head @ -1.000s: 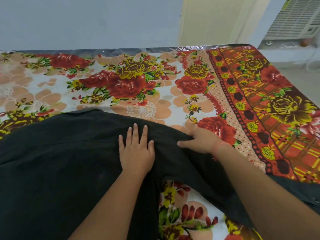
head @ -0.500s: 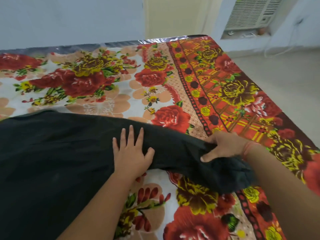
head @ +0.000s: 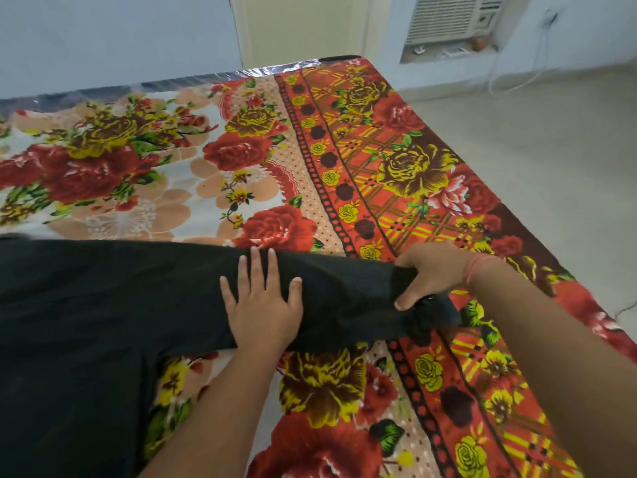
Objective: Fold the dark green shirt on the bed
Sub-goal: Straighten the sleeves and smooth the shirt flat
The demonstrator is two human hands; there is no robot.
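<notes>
The dark green shirt (head: 89,322) looks almost black and lies spread over the left and middle of the bed (head: 396,157). One sleeve (head: 348,298) stretches out to the right. My left hand (head: 262,305) lies flat, fingers apart, on the sleeve near where it joins the body. My right hand (head: 431,274) grips the sleeve close to its cuff, thumb under the cloth and fingers over it. The cuff end (head: 434,312) bunches below that hand.
The bed carries a bright floral sheet in red, yellow and cream. Its right edge drops to a pale floor (head: 551,150). A wall runs behind the bed, with an air cooler (head: 451,19) at the top right.
My right hand has slid outward along the sleeve to the cuff and pulled it straight to the right. My left hand stays pressed on the sleeve. The view has turned to the right.
</notes>
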